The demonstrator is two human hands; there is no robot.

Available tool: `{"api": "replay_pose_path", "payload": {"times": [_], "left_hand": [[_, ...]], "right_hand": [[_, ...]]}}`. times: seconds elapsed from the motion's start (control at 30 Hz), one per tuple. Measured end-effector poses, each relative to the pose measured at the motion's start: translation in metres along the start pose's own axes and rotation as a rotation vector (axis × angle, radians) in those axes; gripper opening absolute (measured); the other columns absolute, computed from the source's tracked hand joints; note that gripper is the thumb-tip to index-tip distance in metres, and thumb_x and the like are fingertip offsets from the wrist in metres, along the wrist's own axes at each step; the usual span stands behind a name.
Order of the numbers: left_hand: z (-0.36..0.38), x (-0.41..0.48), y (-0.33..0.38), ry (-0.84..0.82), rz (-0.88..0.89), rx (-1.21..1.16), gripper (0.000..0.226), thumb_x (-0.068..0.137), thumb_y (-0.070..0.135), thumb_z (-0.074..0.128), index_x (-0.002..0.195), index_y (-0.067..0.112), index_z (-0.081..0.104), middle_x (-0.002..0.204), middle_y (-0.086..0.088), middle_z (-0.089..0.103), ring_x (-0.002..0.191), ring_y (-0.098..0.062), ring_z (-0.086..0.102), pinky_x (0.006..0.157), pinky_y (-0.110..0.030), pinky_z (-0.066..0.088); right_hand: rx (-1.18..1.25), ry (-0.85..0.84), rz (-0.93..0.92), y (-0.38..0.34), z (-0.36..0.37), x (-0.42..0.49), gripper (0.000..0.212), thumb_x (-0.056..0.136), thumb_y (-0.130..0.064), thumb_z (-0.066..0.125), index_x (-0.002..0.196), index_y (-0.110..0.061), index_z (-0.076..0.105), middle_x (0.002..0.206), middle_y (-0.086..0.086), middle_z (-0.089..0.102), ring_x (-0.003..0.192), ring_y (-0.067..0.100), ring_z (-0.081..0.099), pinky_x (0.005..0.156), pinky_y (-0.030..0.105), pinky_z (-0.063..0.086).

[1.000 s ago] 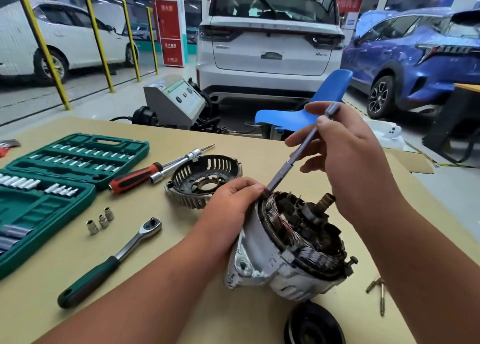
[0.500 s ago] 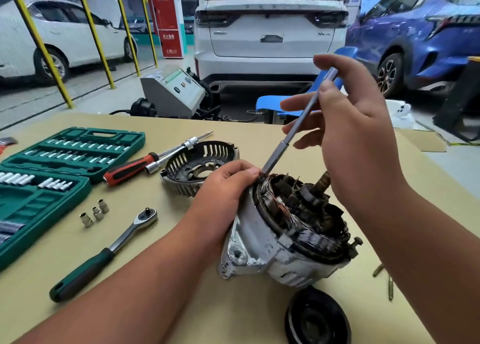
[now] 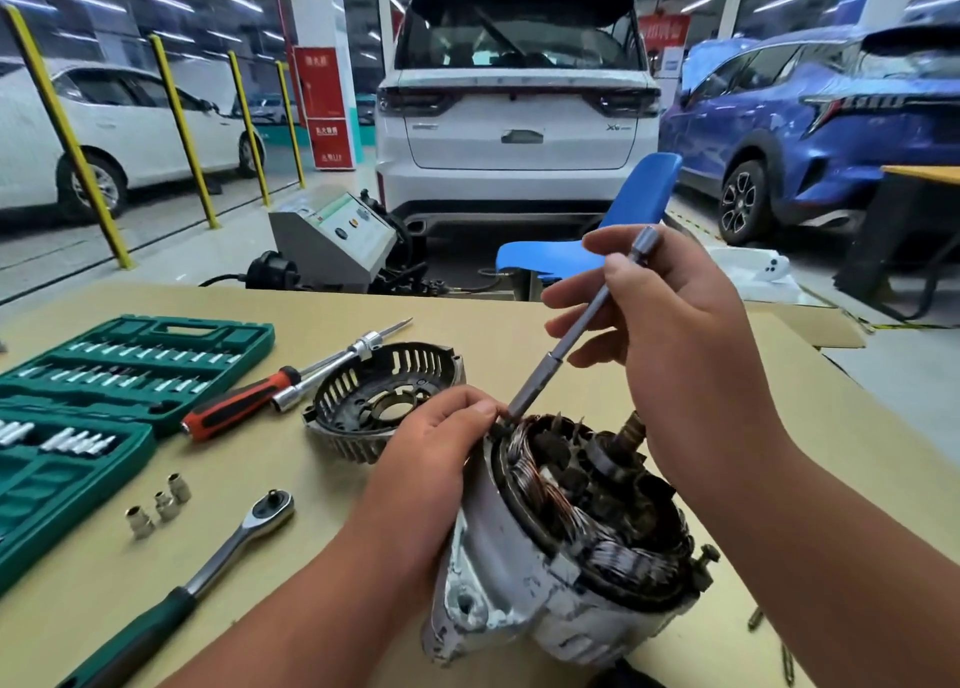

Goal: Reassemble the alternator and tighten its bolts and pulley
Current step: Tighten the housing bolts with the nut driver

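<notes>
Working at one table (image 3: 519,323) with one open socket case (image 3: 78,427) on its left, I hold the one alternator (image 3: 519,573) tilted on the tabletop, my left hand (image 3: 431,458) curled over its rim. Beside it lie one end cover (image 3: 374,401), one ratchet (image 3: 228,547) and one screwdriver (image 3: 244,401). My right hand (image 3: 675,334) pinches one extension bar (image 3: 571,344), tip at the rim. Three sockets (image 3: 165,503) sit loose. Both grips and the tip's spot are unchanged from before.

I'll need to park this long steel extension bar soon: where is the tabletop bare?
Bare tan tabletop lies right of the right forearm, and along the far edge behind the black slotted end cover. The left is crowded: green socket case, three loose sockets, green-handled ratchet.
</notes>
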State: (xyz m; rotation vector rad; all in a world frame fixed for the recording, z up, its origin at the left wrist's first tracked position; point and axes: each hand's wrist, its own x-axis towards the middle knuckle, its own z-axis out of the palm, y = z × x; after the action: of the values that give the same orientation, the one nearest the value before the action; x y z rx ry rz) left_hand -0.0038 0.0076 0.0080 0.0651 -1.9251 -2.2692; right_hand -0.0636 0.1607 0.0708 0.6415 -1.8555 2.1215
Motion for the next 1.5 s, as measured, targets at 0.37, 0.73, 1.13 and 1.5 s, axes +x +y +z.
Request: {"api": "replay_pose_path", "payload": {"times": [0.37, 0.73, 1.13, 1.5], "left_hand": [[-0.002, 0.001, -0.002, -0.008, -0.026, -0.028, 0.033, 0.103, 0.005, 0.052, 0.078, 0.012, 0.073, 0.068, -0.007, 0.068, 0.057, -0.012, 0.065, 0.052, -0.015, 0.051], [-0.005, 0.008, -0.011, 0.052, 0.007, 0.113, 0.025, 0.101, 0.010, 0.057, 0.078, 0.015, 0.066, 0.067, 0.000, 0.064, 0.059, -0.008, 0.061, 0.053, -0.015, 0.048], [-0.006, 0.006, -0.011, 0.047, -0.007, 0.098, 0.024, 0.102, 0.012, 0.056, 0.080, 0.016, 0.066, 0.071, -0.003, 0.064, 0.063, -0.013, 0.062, 0.056, -0.017, 0.050], [-0.006, 0.006, -0.013, 0.039, 0.003, 0.119, 0.026, 0.103, 0.014, 0.055, 0.080, 0.018, 0.066, 0.073, -0.003, 0.064, 0.067, -0.014, 0.062, 0.058, -0.019, 0.051]], "right_hand": [[-0.141, -0.020, -0.038, 0.005, 0.000, -0.001, 0.021, 0.107, -0.029, 0.059, 0.094, -0.018, 0.070, 0.088, 0.001, 0.080, 0.076, 0.020, 0.076, 0.057, 0.028, 0.059], [-0.235, 0.017, -0.056, 0.013, 0.001, -0.004, 0.022, 0.103, -0.037, 0.057, 0.090, -0.028, 0.072, 0.064, 0.015, 0.046, 0.059, 0.031, 0.045, 0.057, 0.044, 0.042], [-0.099, 0.004, -0.013, 0.016, 0.001, -0.007, 0.025, 0.106, -0.022, 0.053, 0.091, -0.022, 0.073, 0.064, 0.000, 0.060, 0.058, 0.017, 0.054, 0.053, 0.033, 0.046], [-0.096, 0.016, -0.037, 0.018, 0.001, -0.005, 0.018, 0.099, -0.029, 0.054, 0.094, -0.030, 0.072, 0.065, -0.002, 0.062, 0.057, 0.015, 0.056, 0.051, 0.027, 0.046]]}}
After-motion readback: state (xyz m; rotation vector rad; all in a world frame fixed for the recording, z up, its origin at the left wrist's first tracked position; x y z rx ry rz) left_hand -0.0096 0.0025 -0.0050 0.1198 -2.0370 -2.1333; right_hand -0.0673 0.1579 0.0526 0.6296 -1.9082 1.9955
